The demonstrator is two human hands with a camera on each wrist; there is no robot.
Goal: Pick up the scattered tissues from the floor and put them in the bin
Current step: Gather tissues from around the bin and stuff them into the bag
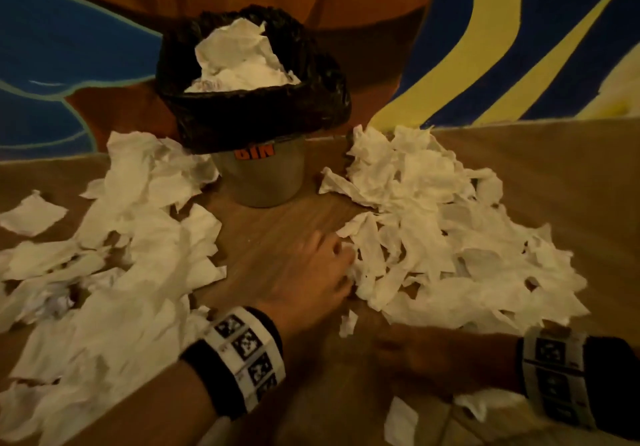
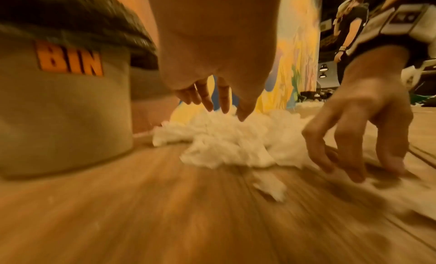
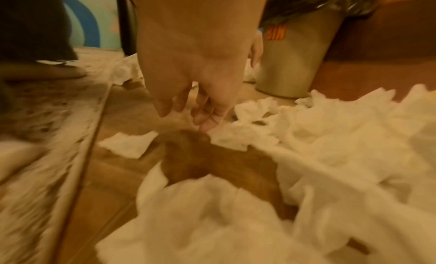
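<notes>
Loose fingers (image 3: 202, 107) above white tissues (image 3: 330, 143)

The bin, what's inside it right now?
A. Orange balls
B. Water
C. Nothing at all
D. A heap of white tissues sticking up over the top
D. In the head view, crumpled white tissues pile up above the black bag that lines the bin, while many more tissues lie on the wooden floor on both sides of it.
</notes>
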